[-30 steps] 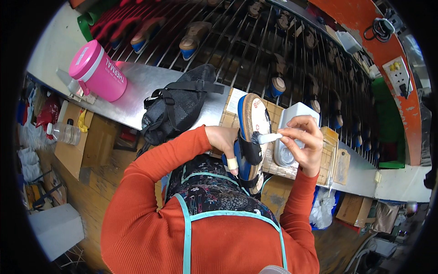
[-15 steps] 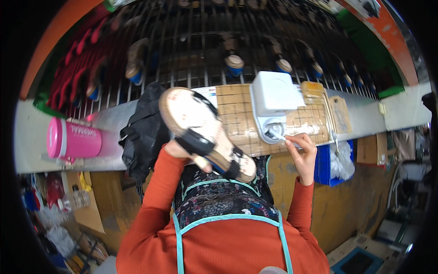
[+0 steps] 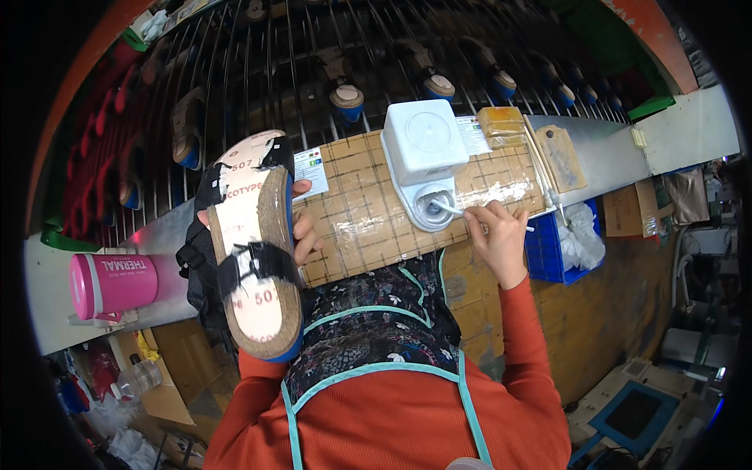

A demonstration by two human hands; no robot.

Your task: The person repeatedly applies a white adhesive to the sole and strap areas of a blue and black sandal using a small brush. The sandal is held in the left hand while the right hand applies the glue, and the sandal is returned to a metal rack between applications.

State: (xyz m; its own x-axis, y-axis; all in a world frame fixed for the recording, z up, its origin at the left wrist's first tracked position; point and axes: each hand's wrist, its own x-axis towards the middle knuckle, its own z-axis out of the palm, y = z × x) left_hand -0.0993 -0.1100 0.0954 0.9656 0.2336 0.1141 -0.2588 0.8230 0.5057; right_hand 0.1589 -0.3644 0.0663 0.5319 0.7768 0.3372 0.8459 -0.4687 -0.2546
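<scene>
My left hand (image 3: 304,233) is closed round a sandal (image 3: 241,218), fingers showing along its right edge. Its pale footbed faces up, with black straps over it, a cork-coloured side and blue underneath. My right hand (image 3: 500,233) pinches a thin white stick (image 3: 453,207) whose far end dips into the round cup of a white plastic dispenser (image 3: 423,145). What is on the hidden tip I cannot make out. The dispenser stands on a tape-wrapped cardboard sheet (image 3: 352,211).
Sandals (image 3: 346,95) sit along a metal-rod rack (image 3: 298,86) beyond the bench. A pink jug (image 3: 117,283) and a black bag (image 3: 205,290) are at left. To the right lie a yellow block (image 3: 501,125), thin sticks (image 3: 542,160) and a blue bin (image 3: 546,254) with white plastic.
The sandal has swung left and turned, so its length now points toward me. My right hand still keeps the stick in the cup. The whole view has shifted and tilted.
</scene>
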